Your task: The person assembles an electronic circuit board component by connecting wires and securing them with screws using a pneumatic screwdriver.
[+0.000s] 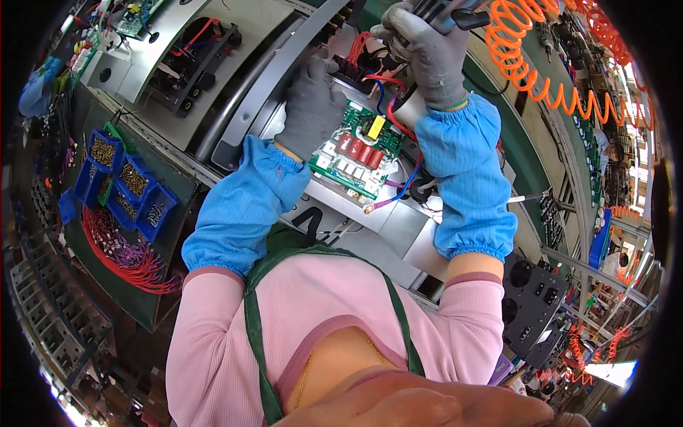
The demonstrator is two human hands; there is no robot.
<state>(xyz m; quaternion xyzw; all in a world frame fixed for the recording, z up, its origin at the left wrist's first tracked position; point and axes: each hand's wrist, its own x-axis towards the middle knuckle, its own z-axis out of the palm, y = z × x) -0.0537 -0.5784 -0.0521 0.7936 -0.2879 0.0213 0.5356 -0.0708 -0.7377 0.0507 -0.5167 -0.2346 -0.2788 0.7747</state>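
Circuit board (364, 152), bare metal (329, 196) along near edge, left hand (313, 107) beside, grip unclear, right hand (431, 62) clasping dark tool (441, 13)

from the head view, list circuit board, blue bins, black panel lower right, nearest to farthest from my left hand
1. Circuit board: just right of your left hand
2. Blue bins: left side
3. Black panel: lower right, farthest

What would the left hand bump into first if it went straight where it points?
Probably the red wires just beyond the left hand, though depth is unclear in this one view, so it might pass above them.
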